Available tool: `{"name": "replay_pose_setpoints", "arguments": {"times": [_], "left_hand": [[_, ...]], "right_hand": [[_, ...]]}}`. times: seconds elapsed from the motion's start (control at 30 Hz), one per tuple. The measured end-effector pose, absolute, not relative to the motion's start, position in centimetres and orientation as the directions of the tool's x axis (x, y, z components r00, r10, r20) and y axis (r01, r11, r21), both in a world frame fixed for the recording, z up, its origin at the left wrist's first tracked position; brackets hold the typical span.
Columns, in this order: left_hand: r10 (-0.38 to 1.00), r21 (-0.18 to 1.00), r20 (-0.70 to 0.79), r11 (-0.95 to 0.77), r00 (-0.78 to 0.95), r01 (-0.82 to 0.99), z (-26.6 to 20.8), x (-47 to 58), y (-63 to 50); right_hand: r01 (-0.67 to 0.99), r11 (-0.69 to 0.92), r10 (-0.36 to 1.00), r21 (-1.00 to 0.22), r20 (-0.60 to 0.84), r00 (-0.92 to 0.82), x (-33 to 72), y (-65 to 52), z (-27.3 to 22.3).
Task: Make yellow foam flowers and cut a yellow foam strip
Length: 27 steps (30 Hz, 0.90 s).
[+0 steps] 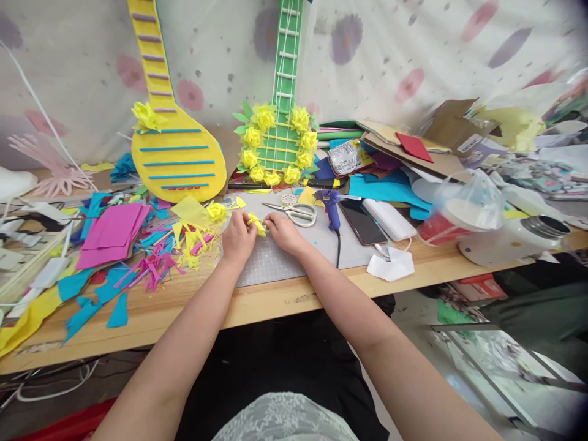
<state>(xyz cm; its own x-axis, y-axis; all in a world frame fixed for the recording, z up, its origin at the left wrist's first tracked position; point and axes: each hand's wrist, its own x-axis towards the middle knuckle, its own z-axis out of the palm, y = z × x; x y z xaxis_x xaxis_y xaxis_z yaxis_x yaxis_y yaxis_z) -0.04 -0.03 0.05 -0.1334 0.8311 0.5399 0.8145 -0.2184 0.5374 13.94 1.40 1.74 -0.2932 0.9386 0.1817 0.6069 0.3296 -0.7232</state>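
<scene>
Between my two hands, over the grey cutting mat (271, 264), is a yellow paper flower (256, 225). My left hand (239, 236) pinches it from the left side. My right hand (283, 233) has its fingers pressed together at the flower's right edge; what exactly they grip is hidden. A finished yellow flower (216, 212) lies just left of my left hand. Behind my right hand rest scissors (298, 213) with pale handles and a small round white dial-like disc (288, 199). A blue glue gun (331, 208) lies to the right.
A yellow lute-shaped craft (179, 156) and a green one (287, 92) ringed with yellow flowers lean at the back. Coloured scraps (156, 260) cover the left. A phone (362, 222), white power bank (389, 219), lidded cup (459, 214) and white bottle (509, 240) stand or lie right.
</scene>
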Motion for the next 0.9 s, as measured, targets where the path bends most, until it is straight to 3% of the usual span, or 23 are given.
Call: {"name": "replay_pose_setpoints", "arguments": {"times": [0.1, 0.27, 0.43, 0.67, 0.9], "left_hand": [[0.82, 0.532, 0.558, -0.238, -0.125, 0.813, -0.06, -0.07, 0.06], [0.829, 0.617, 0.543, -0.287, -0.132, 0.733, 0.16, -0.14, 0.0], [0.847, 0.696, 0.498, -0.26, -0.188, 0.67, 0.31, -0.06, 0.12], [0.84, 0.715, 0.51, -0.296, -0.184, 0.633, 0.09, -0.01, 0.1], [0.833, 0.726, 0.515, -0.297, -0.203, 0.62, -0.24, 0.08, 0.21]], "right_hand": [[0.558, 0.309, 0.944, -0.77, 0.175, -0.281, 13.92, 1.49, 1.63], [0.501, 0.312, 0.943, -0.807, 0.197, -0.27, 14.01, 1.74, 1.4], [0.511, 0.307, 0.944, -0.803, 0.189, -0.27, 13.96, 1.82, 1.27], [0.556, 0.274, 0.959, -0.785, 0.176, -0.224, 13.76, 1.84, 1.04], [0.582, 0.337, 0.941, -0.74, 0.252, -0.225, 13.61, 1.93, 0.82]]}}
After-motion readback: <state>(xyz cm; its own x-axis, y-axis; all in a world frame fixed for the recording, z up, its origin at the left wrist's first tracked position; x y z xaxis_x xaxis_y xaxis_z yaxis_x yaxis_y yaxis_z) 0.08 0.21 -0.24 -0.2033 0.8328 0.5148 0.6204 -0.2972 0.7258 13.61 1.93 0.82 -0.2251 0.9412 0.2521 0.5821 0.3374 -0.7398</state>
